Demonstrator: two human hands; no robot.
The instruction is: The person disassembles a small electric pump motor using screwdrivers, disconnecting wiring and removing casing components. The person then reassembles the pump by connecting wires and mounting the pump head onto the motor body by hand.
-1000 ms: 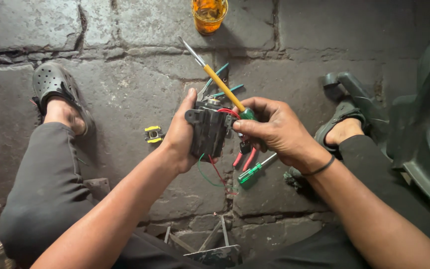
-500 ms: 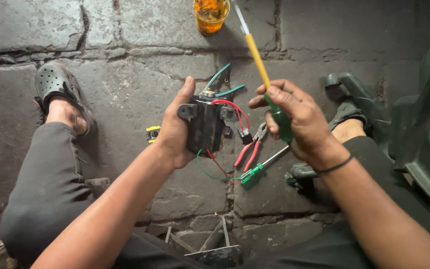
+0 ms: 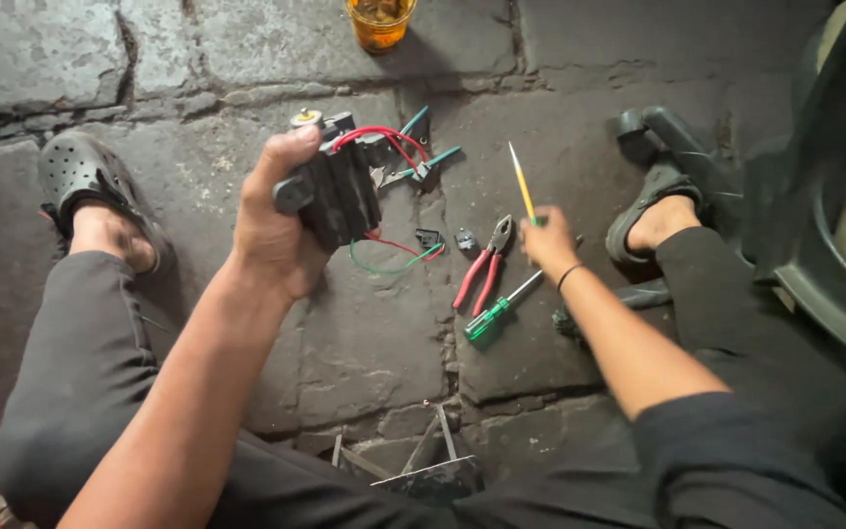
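Module (image 3: 337,196), black and finned with red and green wires, is gripped raised in the left hand (image 3: 276,230), while the right hand (image 3: 548,243), low beside the pliers (image 3: 485,263), holds a yellow screwdriver (image 3: 522,184) pointing up, away from it.

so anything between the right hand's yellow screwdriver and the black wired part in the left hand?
Nothing visible. The right hand holds the yellow screwdriver low over the stone floor; the left hand holds the black wired part raised, apart. Red-handled pliers lie on the floor below.
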